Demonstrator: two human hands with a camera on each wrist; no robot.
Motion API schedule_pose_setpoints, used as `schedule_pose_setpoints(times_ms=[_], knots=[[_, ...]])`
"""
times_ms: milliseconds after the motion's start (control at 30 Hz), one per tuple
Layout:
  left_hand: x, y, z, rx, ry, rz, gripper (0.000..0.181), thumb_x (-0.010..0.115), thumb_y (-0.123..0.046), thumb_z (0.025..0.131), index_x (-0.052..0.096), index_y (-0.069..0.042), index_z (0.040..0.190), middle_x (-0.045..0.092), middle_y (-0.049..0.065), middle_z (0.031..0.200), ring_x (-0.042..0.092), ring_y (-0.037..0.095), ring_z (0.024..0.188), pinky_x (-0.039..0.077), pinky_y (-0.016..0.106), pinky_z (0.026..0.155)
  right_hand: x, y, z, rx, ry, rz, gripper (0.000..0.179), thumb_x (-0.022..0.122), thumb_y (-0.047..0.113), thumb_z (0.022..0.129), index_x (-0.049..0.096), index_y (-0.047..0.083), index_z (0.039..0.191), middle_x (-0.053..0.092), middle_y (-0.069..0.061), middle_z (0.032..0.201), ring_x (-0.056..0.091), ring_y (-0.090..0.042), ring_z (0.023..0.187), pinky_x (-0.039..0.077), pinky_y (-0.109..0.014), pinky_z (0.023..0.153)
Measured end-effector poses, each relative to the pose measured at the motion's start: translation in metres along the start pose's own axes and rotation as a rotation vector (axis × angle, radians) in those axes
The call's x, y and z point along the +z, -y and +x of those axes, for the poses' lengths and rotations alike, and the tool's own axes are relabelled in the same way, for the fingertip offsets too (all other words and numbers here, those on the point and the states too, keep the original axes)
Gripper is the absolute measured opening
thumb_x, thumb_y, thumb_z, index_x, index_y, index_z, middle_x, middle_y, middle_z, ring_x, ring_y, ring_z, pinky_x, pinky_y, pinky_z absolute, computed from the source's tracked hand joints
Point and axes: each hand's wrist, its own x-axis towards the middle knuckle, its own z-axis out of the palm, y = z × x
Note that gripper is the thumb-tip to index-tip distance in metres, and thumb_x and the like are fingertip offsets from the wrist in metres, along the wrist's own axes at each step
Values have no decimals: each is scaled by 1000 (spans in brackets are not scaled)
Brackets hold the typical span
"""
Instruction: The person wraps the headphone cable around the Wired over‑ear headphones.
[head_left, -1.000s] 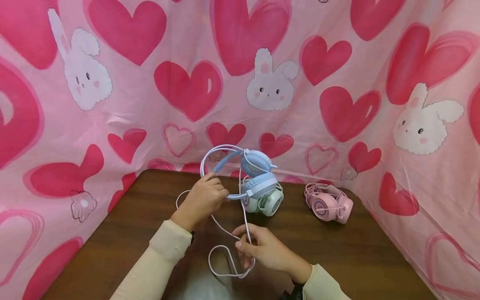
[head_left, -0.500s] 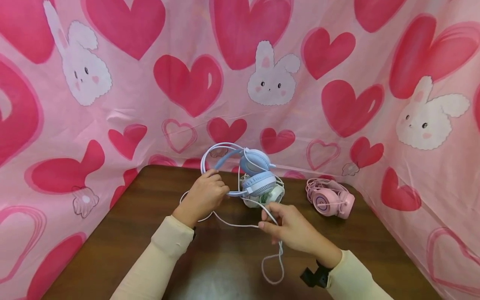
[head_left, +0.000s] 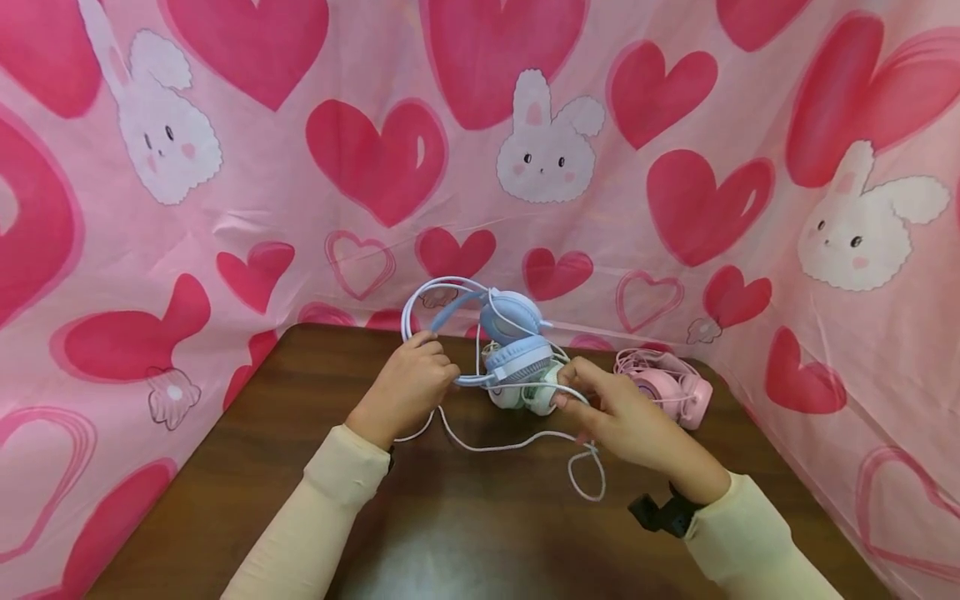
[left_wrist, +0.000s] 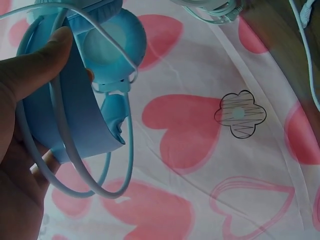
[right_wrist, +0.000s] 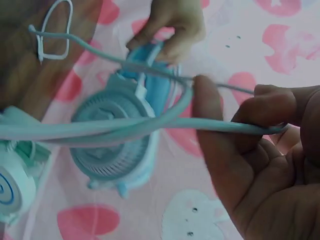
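Blue over-ear headphones [head_left: 517,354] are held up above the table, ear cups toward the right. My left hand [head_left: 408,383] grips their headband [left_wrist: 75,110], thumb on one side and fingers on the other in the left wrist view. My right hand [head_left: 622,412] pinches the white cable [head_left: 487,448], which runs in slack curves beneath the headphones and ends in a small hanging loop. In the right wrist view, strands of that cable pass across the right fingers [right_wrist: 215,135]. White-and-green headphones [head_left: 543,398] lie behind the blue ones, partly covered by them and by my right hand.
Pink headphones [head_left: 686,396] with a bundled cable lie at the table's right side, partly behind my right hand. The dark wooden table [head_left: 450,533] meets pink heart-and-rabbit cloth [head_left: 465,167] at the back and sides.
My right hand has moved right and away from me, drawing the cable with it; the hanging loop has shifted right and become smaller. My left hand still holds the blue headphones in nearly the same spot.
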Motion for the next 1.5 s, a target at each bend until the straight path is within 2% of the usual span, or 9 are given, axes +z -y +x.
schedule_pose_setpoints(times_ms=[367,500,567,733,800,933,1067,1300,1500], knots=[[3,-4,6,71,23,-30,12,78,-8,71,69,-15,68,63,-3,63,58,19,71,43,39,94,-23,-2,9,-175,-316,-384,22,84,19,76,63,22,79,51,13,64,46,-9,60,42,-26,52],[1,-10,5,75,22,-52,11,75,-6,72,69,-14,67,62,-3,63,57,19,71,42,40,96,-28,-4,11,-95,-340,-475,31,80,41,78,56,23,67,42,11,56,41,-10,55,37,-29,49],[-1,-12,5,81,19,-55,11,75,-7,71,68,-14,66,62,-3,62,57,19,70,42,40,97,-30,-6,13,-43,-322,-518,31,75,51,79,64,24,69,42,12,53,43,-12,55,37,-30,50],[-6,-14,5,104,-1,-41,11,74,-8,69,66,-14,65,61,-3,61,57,20,70,42,40,97,-36,-12,18,120,-232,-593,52,62,66,81,78,22,104,55,10,59,54,-20,64,47,-37,59],[-7,-14,6,108,-10,-36,11,73,-7,70,66,-14,64,61,-3,60,57,20,69,42,40,97,-40,-15,20,176,-206,-614,61,57,70,82,77,18,107,57,6,61,56,-23,68,49,-41,63],[-5,-15,8,113,-5,-32,11,72,-8,70,66,-14,65,61,-3,61,58,19,70,41,40,100,-47,-20,24,196,-214,-579,52,58,64,84,74,15,90,56,3,62,54,-23,67,46,-39,61],[-3,-15,9,113,26,-37,10,74,-10,71,67,-15,66,62,-3,62,59,19,72,39,40,103,-55,-23,26,136,-256,-402,35,65,47,89,58,15,76,48,0,61,46,-20,61,38,-33,54],[-1,-19,9,119,50,-48,9,76,-11,72,70,-15,68,63,-3,64,59,19,74,38,38,103,-68,-26,28,-70,-370,-245,18,66,23,93,62,12,78,44,-3,67,43,-19,63,36,-31,55],[1,-22,11,120,37,-58,9,74,-12,73,69,-15,67,63,-3,62,58,19,72,41,38,100,-72,-28,27,-235,-339,-167,10,65,5,91,63,11,83,46,0,73,44,-15,66,37,-27,57]])
